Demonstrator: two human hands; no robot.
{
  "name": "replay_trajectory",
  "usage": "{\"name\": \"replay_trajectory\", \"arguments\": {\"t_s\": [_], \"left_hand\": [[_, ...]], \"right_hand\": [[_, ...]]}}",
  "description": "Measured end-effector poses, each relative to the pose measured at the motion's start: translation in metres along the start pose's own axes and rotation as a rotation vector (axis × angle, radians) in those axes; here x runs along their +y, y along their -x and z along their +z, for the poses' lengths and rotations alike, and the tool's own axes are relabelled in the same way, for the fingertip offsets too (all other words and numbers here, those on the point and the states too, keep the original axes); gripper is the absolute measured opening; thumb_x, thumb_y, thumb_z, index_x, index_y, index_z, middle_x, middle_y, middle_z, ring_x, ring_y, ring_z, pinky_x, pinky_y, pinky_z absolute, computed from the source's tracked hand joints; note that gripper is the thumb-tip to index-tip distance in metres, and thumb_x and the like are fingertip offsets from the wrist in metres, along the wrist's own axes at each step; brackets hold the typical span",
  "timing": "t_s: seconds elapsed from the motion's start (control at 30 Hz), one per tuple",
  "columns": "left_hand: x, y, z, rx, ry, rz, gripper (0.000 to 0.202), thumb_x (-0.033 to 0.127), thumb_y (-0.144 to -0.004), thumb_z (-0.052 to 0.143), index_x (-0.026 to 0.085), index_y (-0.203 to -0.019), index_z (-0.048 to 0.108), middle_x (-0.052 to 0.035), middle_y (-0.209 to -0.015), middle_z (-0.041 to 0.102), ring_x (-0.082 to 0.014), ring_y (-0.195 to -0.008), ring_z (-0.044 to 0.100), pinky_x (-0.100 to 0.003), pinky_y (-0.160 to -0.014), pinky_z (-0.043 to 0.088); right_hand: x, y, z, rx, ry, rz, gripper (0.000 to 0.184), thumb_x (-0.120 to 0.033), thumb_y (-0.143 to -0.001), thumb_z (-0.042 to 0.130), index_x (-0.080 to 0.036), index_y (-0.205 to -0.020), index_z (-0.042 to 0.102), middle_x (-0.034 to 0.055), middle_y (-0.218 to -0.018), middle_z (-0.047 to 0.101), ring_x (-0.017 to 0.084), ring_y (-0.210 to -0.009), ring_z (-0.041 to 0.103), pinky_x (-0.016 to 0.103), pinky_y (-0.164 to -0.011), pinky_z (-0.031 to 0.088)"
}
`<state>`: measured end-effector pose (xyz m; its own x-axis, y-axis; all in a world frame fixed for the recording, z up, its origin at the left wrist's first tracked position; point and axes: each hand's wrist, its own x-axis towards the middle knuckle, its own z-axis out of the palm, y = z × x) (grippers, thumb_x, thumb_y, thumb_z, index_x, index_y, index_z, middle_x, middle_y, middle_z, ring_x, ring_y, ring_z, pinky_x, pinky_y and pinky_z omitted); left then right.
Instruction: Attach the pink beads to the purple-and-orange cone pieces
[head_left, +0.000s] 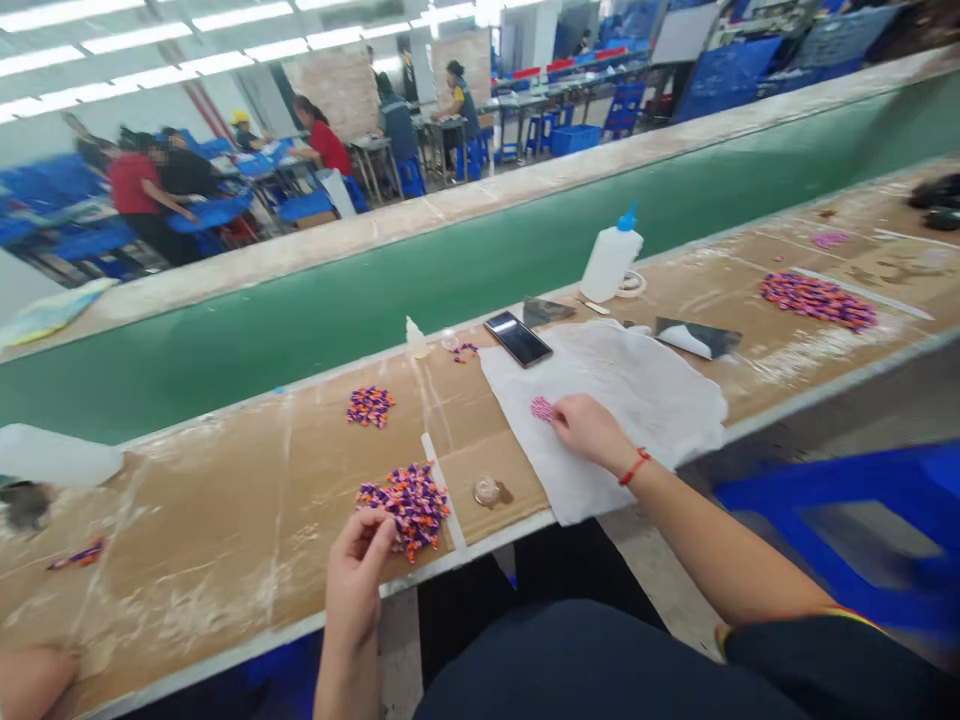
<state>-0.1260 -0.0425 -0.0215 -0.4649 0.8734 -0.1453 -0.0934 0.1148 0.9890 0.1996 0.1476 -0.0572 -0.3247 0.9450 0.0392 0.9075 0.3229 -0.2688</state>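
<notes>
My left hand point(358, 560) is at the near edge of a heap of small purple, orange and pink pieces point(412, 500) on the cardboard-covered bench. Its thumb and forefinger are pinched together; anything between them is too small to make out. Over a white cloth point(615, 370), my right hand point(589, 428) has its fingertips closed beside a little cluster of pink pieces point(541, 408). What those fingertips hold is hidden. Between my hands sits a small round clear dish point(486, 489), next to a wet patch. A smaller group of purple and orange pieces point(370, 407) lies farther back.
Behind the cloth are a phone point(518, 339), a white bottle with blue cap point(611, 255) and a tape roll point(632, 285). Another heap point(819, 300) lies right. A green conveyor belt point(360, 300) runs beyond the bench. Someone's arm point(34, 680) shows lower left; a blue stool point(847, 520) stands right.
</notes>
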Motion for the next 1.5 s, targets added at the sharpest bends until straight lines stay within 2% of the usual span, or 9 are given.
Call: {"name": "replay_trajectory", "arguments": {"t_s": [0.2,0.37,0.53,0.67,0.8,0.93,1.13,1.4,1.5], "left_hand": [[0.0,0.003,0.01,-0.063,-0.03,0.042,0.046,0.059,-0.07,0.081,0.016,-0.072,0.067,0.0016,-0.061,0.057,-0.0108,-0.057,0.05,-0.022,-0.056,0.041],[0.005,0.008,0.037,-0.1,0.018,0.068,0.039,0.053,-0.069,0.082,0.016,-0.078,0.074,-0.0002,-0.064,0.061,-0.0115,-0.058,0.052,-0.023,-0.057,0.042],[0.01,0.013,0.078,-0.33,0.091,0.004,0.055,0.048,-0.065,0.086,0.014,-0.107,0.077,0.0003,-0.061,0.062,-0.0105,-0.054,0.051,-0.024,-0.056,0.042],[0.015,0.019,0.099,-0.415,0.15,-0.01,0.067,0.05,-0.066,0.086,0.014,-0.121,0.074,0.0014,-0.062,0.06,-0.009,-0.053,0.048,-0.023,-0.055,0.04],[0.018,0.025,0.1,-0.408,0.161,-0.001,0.057,0.054,-0.065,0.086,0.013,-0.104,0.081,-0.0003,-0.062,0.06,-0.0089,-0.055,0.048,-0.024,-0.056,0.039],[0.016,0.029,0.1,-0.332,0.192,-0.007,0.061,0.053,-0.063,0.088,0.014,-0.109,0.08,0.0008,-0.061,0.059,-0.0088,-0.055,0.047,-0.024,-0.056,0.039],[0.012,0.03,0.103,-0.377,0.222,-0.049,0.063,0.055,-0.06,0.089,0.014,-0.107,0.08,0.0026,-0.057,0.056,-0.0084,-0.052,0.046,-0.024,-0.055,0.038],[0.017,0.027,0.099,-0.392,0.187,-0.084,0.058,0.056,-0.056,0.09,0.012,-0.093,0.08,0.001,-0.055,0.059,-0.0084,-0.048,0.047,-0.023,-0.051,0.035],[0.019,0.027,0.099,-0.405,0.184,-0.112,0.058,0.056,-0.054,0.09,0.012,-0.088,0.078,0.0008,-0.054,0.06,-0.0072,-0.046,0.046,-0.022,-0.049,0.031]], "right_hand": [[0.004,-0.002,0.01,0.103,-0.055,-0.057,0.02,-0.011,-0.085,0.05,-0.019,-0.068,0.056,0.0148,-0.077,0.068,0.029,-0.081,0.061,0.038,-0.075,0.043],[-0.001,0.01,0.0,0.183,-0.208,-0.071,0.016,-0.017,-0.085,0.047,-0.021,-0.071,0.052,0.0133,-0.076,0.066,0.029,-0.078,0.06,0.042,-0.074,0.045],[-0.057,0.037,-0.016,0.217,-0.466,-0.28,0.023,-0.033,-0.098,0.04,-0.023,-0.08,0.051,0.0047,-0.079,0.062,0.019,-0.073,0.057,0.032,-0.067,0.049],[-0.105,0.055,-0.026,0.384,-0.784,-0.438,0.019,-0.028,-0.099,0.047,-0.023,-0.082,0.05,0.0011,-0.075,0.055,0.016,-0.069,0.052,0.029,-0.062,0.046],[-0.123,0.062,-0.03,0.472,-0.843,-0.491,0.014,-0.021,-0.098,0.049,-0.023,-0.083,0.051,0.0012,-0.077,0.055,0.016,-0.071,0.053,0.029,-0.063,0.045],[-0.124,0.067,-0.028,0.5,-0.858,-0.499,0.014,-0.02,-0.096,0.05,-0.023,-0.083,0.051,0.0023,-0.078,0.055,0.018,-0.074,0.053,0.031,-0.064,0.045],[-0.124,0.07,-0.026,0.551,-0.83,-0.548,0.011,-0.017,-0.096,0.052,-0.024,-0.087,0.052,0.0026,-0.082,0.056,0.019,-0.079,0.055,0.032,-0.068,0.047],[-0.118,0.066,-0.032,0.453,-0.9,-0.656,0.016,-0.014,-0.094,0.054,-0.024,-0.083,0.048,0.0002,-0.081,0.055,0.016,-0.077,0.056,0.027,-0.066,0.048],[-0.114,0.067,-0.038,0.392,-0.912,-0.689,0.011,-0.015,-0.094,0.055,-0.024,-0.088,0.054,0.0015,-0.084,0.058,0.016,-0.079,0.058,0.028,-0.068,0.05]]}}
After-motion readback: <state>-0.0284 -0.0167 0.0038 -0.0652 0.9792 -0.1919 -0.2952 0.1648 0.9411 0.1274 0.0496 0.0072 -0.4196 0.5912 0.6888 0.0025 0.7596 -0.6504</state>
